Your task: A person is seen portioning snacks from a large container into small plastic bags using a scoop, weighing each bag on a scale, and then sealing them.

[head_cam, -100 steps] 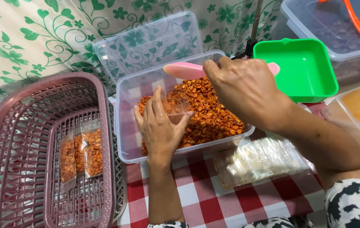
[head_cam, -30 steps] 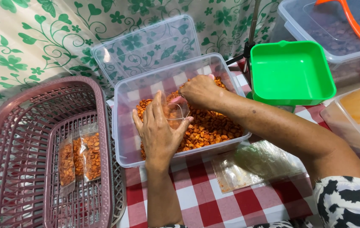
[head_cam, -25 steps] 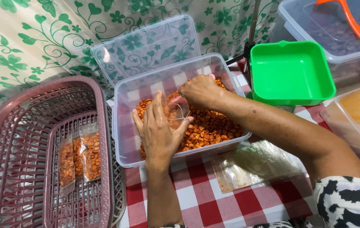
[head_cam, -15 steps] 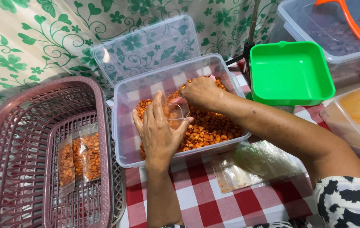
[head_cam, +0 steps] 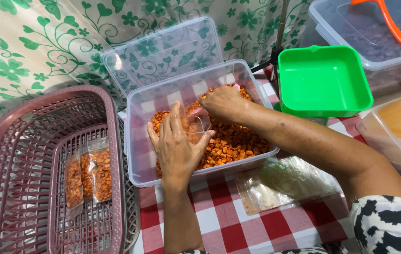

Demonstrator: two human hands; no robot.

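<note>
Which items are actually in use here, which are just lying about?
In use: left hand holding small clear bag; right hand in clear tub of orange snacks; filled bags in maroon basket.
Idle: green tray; tub lid; empty bags.

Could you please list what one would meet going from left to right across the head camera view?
Maroon basket → filled snack bags → left hand holding a small clear bag → right hand in the clear tub of orange snacks → green tray
</note>
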